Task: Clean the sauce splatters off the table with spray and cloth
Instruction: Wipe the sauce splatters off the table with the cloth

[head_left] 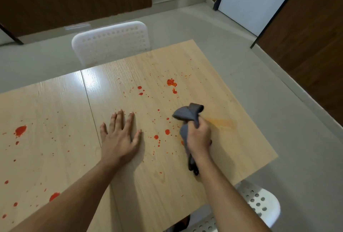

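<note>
My left hand (119,136) lies flat on the pale wood-grain table (55,113), fingers straight and spread, just left of the thickest scatter of red sauce splatters (161,135). My right hand (199,137) has its fingers curled tight round the bunched grey cloth (188,114), just right of that scatter; one end sticks up past my knuckles, the other trails under my wrist. A faint orange smear (222,122) streaks the wood right of the cloth. Beyond the splatters, a white perforated plastic chair (111,41) stands at the table's far edge.
</note>
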